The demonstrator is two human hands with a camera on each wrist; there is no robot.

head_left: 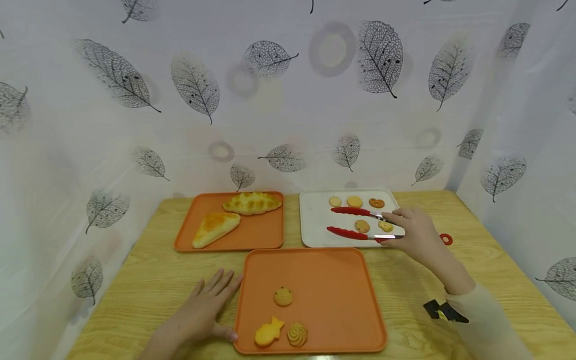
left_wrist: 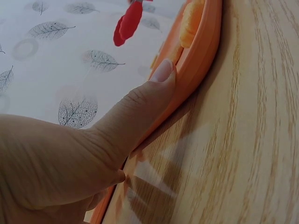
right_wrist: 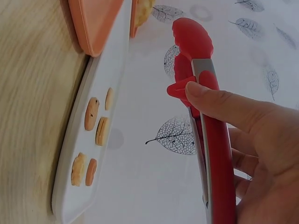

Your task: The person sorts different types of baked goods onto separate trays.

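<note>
Red tongs (right_wrist: 219,154): gripped in right hand (head_left: 416,235), arms parted above white tray (head_left: 312,220) of five cookies (head_left: 362,226), one o'clock from nearer orange tray (head_left: 333,300). Left hand (head_left: 202,310): outstretched, thumb on that tray's rim at eight o'clock.

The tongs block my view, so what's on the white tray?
Five things show: a pale cookie, a yellow cookie and a pretzel at the back; a speckled cookie and a crumbly cookie nearer. The red tongs hide strips of the white tray from the head camera.
</note>
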